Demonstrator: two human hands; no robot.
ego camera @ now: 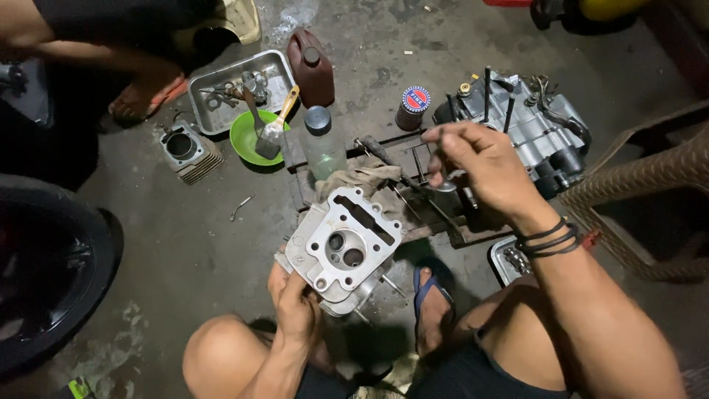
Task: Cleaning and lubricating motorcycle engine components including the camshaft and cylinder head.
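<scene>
Floor: you squat on a stained grey concrete floor (185,258), dimly lit; parts and tools lie scattered ahead of your knees.
Cylinder head: the silver cylinder head (344,247) sits low and centre, between your knees, tilted with its flat gasket face and two valve ports toward you.
Left hand: your left hand (297,307) grips the head from below, fingers wrapped round its lower finned edge, thumb up the side.
Right hand: your right hand (480,166) is raised above the wooden stand (443,214), fingertips pinched on a thin dark rod-like part (436,135); what it is I cannot tell.
Handling: the head looks like cast metal, so judge it heavy, rigid and likely oily; one hand low down carries it, yet the fins and studs have sharp edges; hold by the solid outer body and keep fingers off the machined face.
Edges: the crankcase (524,125) with its upright studs stands just beyond your right hand; a woven chair (650,192) closes the right side.
Ahead: a clear bottle (323,144), a brown jug (312,68), a green bowl with a brush (255,138), a metal tray (229,89) and a finned cylinder (188,151) crowd the far left.
Open room: bare floor lies to your left of the head, before the black tyre (52,273); another person's foot rests by the tray.
</scene>
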